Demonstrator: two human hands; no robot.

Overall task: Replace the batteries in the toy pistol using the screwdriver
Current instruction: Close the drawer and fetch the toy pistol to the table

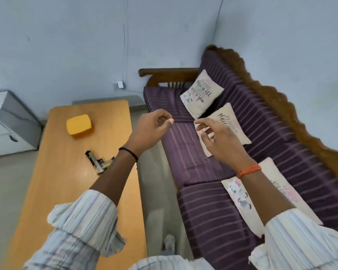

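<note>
The toy pistol, silver and black, lies on the wooden table near its right edge. My left forearm crosses just right of it and hides part of its grip. My left hand is raised in the air past the table's right edge, its fingers loosely curled around nothing I can see. My right hand hovers level with it over the sofa, fingers relaxed and spread, holding nothing. Neither hand touches the pistol. No screwdriver or batteries show in the view.
A yellow box sits further back on the table. A purple striped sofa with a wooden frame and several printed cushions runs along the right. A grey cabinet stands at the left wall.
</note>
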